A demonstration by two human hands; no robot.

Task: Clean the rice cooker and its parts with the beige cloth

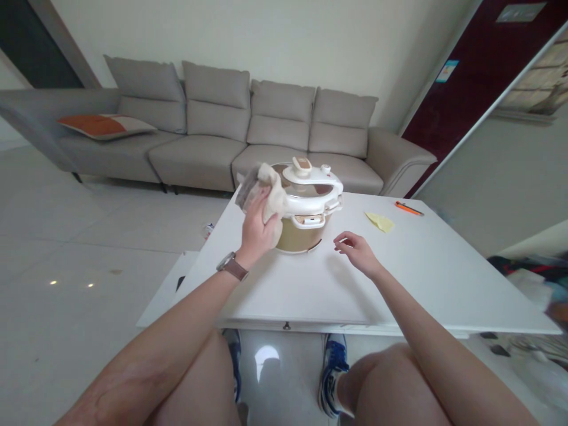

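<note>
A beige pot [302,234] with a white lid [310,183] stands on the white table [399,272]. My left hand [258,228] is closed on a cream and grey cloth [261,186], pressed against the pot's left side and lid rim. A brown-strapped watch is on that wrist. My right hand [357,251] hovers just right of the pot, low over the table, fingers loosely curled and apart, holding nothing.
A yellow folded cloth [380,221] and an orange pen-like tool [409,207] lie at the table's far right. A grey sofa [231,136] with an orange cushion stands behind. My knees and blue shoes are below the table's front edge. Blurred clutter sits at the right.
</note>
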